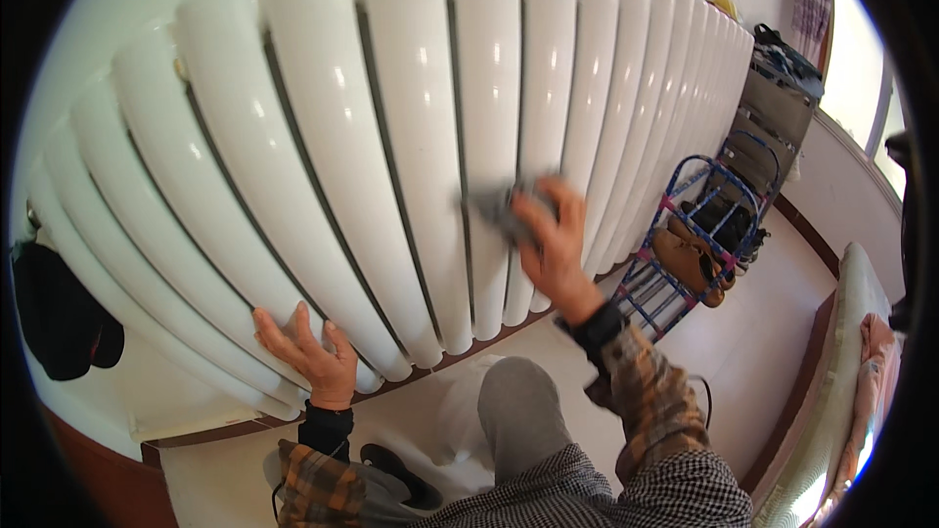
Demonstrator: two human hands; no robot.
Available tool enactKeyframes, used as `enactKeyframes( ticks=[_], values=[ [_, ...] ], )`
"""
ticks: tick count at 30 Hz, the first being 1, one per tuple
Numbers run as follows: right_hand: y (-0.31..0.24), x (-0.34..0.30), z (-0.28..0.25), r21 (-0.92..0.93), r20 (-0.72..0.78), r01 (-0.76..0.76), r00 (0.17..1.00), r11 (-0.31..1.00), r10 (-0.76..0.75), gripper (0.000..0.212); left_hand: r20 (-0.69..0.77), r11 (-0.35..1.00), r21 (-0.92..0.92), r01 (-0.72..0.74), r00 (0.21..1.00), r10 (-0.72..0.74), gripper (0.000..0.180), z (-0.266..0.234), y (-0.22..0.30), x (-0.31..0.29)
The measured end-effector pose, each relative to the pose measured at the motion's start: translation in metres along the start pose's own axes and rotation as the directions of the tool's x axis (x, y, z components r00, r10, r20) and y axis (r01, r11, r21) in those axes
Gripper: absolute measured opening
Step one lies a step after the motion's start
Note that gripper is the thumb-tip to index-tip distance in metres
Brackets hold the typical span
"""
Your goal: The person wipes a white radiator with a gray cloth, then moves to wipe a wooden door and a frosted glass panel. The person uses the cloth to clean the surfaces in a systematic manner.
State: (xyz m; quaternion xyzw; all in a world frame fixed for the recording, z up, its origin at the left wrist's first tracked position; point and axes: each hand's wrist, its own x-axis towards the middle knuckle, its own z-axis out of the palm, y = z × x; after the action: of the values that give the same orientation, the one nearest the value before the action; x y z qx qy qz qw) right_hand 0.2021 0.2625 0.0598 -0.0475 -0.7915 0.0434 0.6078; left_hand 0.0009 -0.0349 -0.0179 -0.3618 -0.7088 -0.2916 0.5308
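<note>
A tall white radiator (421, 137) of several rounded columns fills the wall before me. My right hand (559, 249) grips a crumpled dark grey cloth (504, 213), smeared by motion, against the middle columns. Part of the cloth is hidden behind the fingers. Lower on the left, my left hand (318, 357) rests on the radiator's lower columns, its fingers spread and nothing held.
To the right stands a blue metal rack (675, 235) with brown shoes (690, 259) on it. Behind it is a grey stacked cabinet (773, 112). A black cap (61, 318) hangs at the left. A bed edge (841, 352) lies at the right.
</note>
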Motion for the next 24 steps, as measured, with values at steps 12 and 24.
enactKeyframes(
  ticks=[12, 24],
  values=[
    [0.018, -0.11, 0.032, -0.077, 0.054, -0.117, 0.991, 0.99, 0.122, 0.05, 0.008, 1.0, 0.022, -0.022, 1.0, 0.022, 0.053, 0.001, 0.003, 0.003],
    [0.04, 0.055, 0.001, -0.092, -0.244, -0.164, 0.96, 0.982, 0.137, 0.053, -0.008, 1.0, 0.003, -0.024, 1.0, 0.024, 0.051, 0.007, 0.005, 0.001]
  ],
)
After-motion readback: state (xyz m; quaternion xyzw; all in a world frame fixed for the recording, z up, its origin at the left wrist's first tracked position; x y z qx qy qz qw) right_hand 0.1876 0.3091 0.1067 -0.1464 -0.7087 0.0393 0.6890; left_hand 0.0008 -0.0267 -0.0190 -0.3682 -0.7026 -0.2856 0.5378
